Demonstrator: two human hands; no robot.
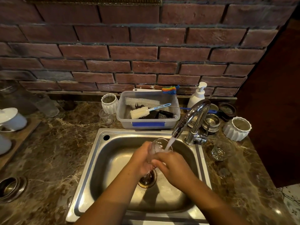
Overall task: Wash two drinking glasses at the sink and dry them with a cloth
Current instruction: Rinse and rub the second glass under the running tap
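To rinse well, I judged the glass should tilt so the stream ran inside, turning slowly with a firm grip — wet glass slips. It hung over the middle of the sink, under the tap. My left hand curled round its side at nine o'clock; my right hand wrapped its lower part from four o'clock. The second glass stood on the tabletop — three o'clock of the sink.

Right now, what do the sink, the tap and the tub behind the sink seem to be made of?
Sink: likely brushed stainless steel, dull grey sheen. Tap: polished chromed metal, mirror reflections. Tub: translucent plastic, contents show through cloudy walls.
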